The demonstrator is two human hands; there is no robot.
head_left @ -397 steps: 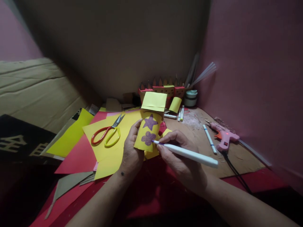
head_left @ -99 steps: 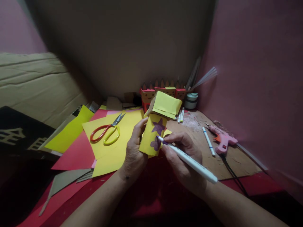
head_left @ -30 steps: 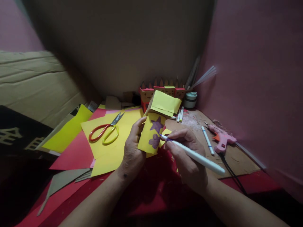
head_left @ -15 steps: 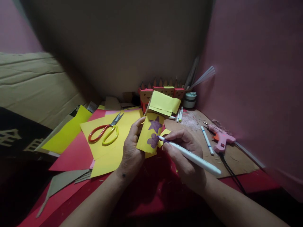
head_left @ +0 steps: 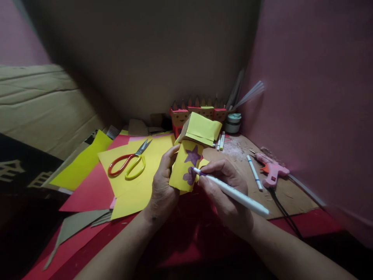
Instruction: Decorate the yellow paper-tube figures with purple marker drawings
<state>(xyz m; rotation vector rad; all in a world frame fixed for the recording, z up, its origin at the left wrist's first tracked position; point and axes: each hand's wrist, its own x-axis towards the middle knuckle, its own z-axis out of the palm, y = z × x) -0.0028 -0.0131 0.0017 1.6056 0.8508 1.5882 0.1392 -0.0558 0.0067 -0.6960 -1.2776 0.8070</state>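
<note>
My left hand [head_left: 164,182] is closed around a yellow paper-covered figure [head_left: 179,175] with a box-like top [head_left: 201,129] in paler yellow-green. A purple star [head_left: 192,155] and, below it, a purple flower [head_left: 189,177] are drawn on its curved front. In my right hand [head_left: 229,194] is a white marker pen [head_left: 236,195], pinched near its purple-ringed tip. That tip rests on or right at the upper part of the flower. The figure is tilted, and its back is hidden from me.
Scissors [head_left: 128,161] with red and yellow handles lie on yellow paper [head_left: 131,200] at the left. A pink glue gun [head_left: 272,169] and a capped marker [head_left: 254,173] lie on cardboard [head_left: 294,198] at the right. Decorated boxes [head_left: 179,116] and a lidded jar [head_left: 233,123] stand behind.
The marker tip has shifted slightly left across the flower. The figure has tilted a little to the right in my left hand. Both grips are the same.
</note>
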